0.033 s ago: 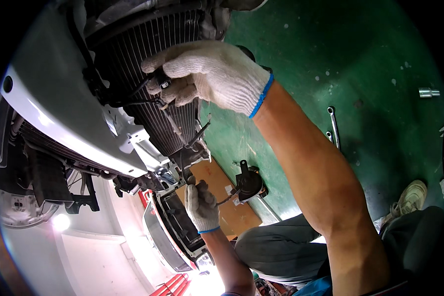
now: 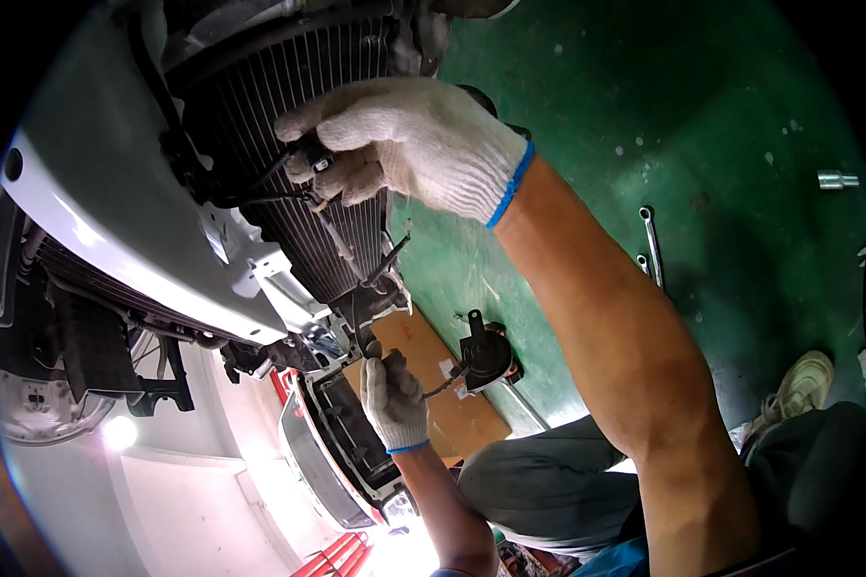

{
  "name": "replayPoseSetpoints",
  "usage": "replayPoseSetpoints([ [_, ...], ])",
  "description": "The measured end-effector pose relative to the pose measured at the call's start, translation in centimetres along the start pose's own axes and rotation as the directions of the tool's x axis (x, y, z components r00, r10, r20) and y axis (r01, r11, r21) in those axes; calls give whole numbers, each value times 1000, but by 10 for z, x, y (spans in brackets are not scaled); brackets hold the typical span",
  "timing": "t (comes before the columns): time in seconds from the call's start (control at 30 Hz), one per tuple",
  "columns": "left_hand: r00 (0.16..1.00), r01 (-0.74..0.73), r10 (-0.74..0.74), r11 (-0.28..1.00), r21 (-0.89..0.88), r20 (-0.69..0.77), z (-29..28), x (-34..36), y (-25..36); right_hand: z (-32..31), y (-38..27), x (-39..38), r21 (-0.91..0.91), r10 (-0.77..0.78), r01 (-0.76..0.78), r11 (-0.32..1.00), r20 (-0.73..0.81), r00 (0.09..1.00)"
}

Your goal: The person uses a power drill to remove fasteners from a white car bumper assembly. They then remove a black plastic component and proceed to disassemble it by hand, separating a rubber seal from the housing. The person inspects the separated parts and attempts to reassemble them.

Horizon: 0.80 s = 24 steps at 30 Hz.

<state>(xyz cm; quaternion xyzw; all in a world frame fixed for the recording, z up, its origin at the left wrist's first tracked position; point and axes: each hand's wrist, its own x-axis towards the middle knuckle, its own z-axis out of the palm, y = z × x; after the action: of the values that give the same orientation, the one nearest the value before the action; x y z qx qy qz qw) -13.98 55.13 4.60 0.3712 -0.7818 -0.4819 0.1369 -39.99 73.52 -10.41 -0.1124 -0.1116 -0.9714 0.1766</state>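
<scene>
Green floor (image 2: 568, 144) bears wrenches (image 2: 651, 240) and a socket (image 2: 837, 180); your right hand (image 2: 419, 144) grips a black connector (image 2: 310, 157), your left hand (image 2: 396, 409) dark wiring (image 2: 369, 345).

The only visible change is a very slight upward shift of the right hand (image 2: 421, 144) at its blue cuff (image 2: 513, 185).

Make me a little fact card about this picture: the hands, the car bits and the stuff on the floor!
Right hand: white glove, fingers around a small black connector
Left hand: white glove, at a dark cable; exact hold unclear
Car bits: curved white panel, finned radiator
Floor: green
On floor: ring-ended wrench, silver socket
</scene>
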Motion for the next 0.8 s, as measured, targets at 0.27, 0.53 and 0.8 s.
replayPoseSetpoints([
  [0.27, 1000, 2, -2, 1000, -17, -21, 2, 0, -2, -2, 6, -1, -113, -11, 13, 994, 19, 1000],
  [0.53, 999, -19, 18, 1000, 9, 38, -6, 1, -3, -15, 18, 6, -125, 5, 21, 992, 210, 978],
  [0.8, 999, -36, 36, 999, 41, 17, -10, -2, -5, -4, 12, -1, -237, -9, 49, 970, 167, 986],
])
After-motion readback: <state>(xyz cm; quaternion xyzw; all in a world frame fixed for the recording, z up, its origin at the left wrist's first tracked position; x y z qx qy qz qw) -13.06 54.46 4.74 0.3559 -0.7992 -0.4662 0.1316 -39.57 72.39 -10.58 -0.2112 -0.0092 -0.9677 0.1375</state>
